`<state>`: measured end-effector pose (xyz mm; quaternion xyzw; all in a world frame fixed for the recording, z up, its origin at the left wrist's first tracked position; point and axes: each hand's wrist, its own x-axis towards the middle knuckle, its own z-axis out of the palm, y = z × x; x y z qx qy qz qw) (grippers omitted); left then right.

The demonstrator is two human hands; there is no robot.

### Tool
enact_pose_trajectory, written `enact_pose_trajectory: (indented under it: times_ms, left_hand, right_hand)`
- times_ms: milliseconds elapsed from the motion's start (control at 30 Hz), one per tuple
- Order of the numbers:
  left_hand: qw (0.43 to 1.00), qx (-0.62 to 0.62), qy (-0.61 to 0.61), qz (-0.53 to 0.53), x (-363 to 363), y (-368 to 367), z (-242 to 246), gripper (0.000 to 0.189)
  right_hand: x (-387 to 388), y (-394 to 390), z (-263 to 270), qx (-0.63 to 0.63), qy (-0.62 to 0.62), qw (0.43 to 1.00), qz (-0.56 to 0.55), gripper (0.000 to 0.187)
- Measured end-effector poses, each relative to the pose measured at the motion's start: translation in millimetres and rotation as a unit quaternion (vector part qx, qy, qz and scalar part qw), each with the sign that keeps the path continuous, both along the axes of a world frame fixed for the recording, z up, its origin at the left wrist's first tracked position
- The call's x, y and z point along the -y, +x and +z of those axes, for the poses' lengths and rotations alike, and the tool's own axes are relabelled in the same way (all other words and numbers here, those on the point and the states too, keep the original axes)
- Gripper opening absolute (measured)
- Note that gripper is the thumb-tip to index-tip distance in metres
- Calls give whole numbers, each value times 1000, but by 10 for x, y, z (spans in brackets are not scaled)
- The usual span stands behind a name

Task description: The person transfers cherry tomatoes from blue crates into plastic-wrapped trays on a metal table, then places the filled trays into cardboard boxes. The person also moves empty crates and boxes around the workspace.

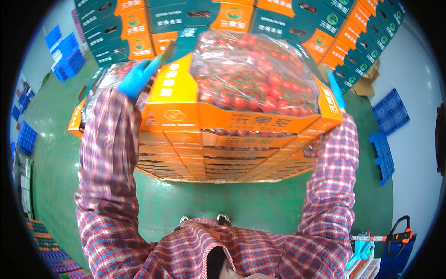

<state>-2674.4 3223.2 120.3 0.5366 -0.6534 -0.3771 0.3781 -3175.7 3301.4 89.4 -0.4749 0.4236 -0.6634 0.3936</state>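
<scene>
An open-topped orange and green cardboard box (244, 120) of red cherry tomatoes (258, 83) under clear plastic film lies in front of me, on top of a stack of like boxes. My left hand (139, 76), in a blue glove, is at the box's left side; blur and the box edge hide how its fingers lie. On the far right side my right hand (336, 89), also blue-gloved, lies against the box's outer wall, mostly hidden by it. Another box of film-covered tomatoes (75, 120) sits to the left, partly behind my left forearm.
A wall of stacked green and orange boxes (202, 15) rises behind. Blue plastic pallets (390, 111) lean or lie at the right, with more blue pallets (69, 61) at far left. Brown cardboard (364, 85) lies near the right wall. A strapping tool (364, 249) is at lower right.
</scene>
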Motion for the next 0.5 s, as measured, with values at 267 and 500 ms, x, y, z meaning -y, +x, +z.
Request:
enact_pose_trajectory:
  times_ms: [267, 500]
  left_hand:
    - [900, -71, -123, 412, -2771, 4254, -1676, 19]
    - [672, 359, 476, 439, -4075, 6684, -3058, 36]
  right_hand:
    - [-597, 1074, -190, -116, -238, 873, -410, 38]
    - [823, 5498, -1921, -353, -102, 924, -105, 35]
